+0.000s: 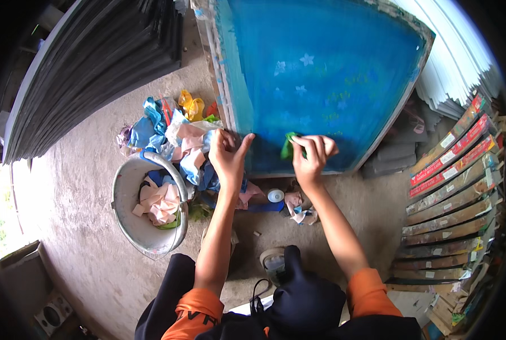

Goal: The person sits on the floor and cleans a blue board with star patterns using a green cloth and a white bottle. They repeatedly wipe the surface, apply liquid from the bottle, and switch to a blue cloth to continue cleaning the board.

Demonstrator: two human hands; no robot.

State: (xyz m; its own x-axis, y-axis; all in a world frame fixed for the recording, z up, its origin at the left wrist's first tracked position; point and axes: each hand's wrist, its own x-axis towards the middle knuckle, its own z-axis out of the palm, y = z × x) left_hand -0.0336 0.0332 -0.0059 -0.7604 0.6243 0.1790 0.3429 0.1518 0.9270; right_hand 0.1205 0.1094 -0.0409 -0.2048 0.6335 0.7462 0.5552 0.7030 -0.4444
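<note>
A large blue mesh screen [275, 45] in a worn frame stands before me, with pale star shapes and faint yellow-green marks on it. My right hand [310, 158] pinches a small green rag [288, 147] at the lower middle of the screen. Near the screen's lower left corner is my left hand [228, 158], its thumb stretched away from the loosely curled fingers. I see nothing in it. Whether it touches the frame, I cannot tell.
On my left is a grey bucket [119, 195] with pink cloth scraps [161, 203]. Coloured rags [145, 133] lie heaped behind it. Dark sheets [94, 68] are stacked far left, white sheets [451, 51] far right. Several flat cartons [445, 224] line the right side. A round white lid [275, 195] lies below the screen.
</note>
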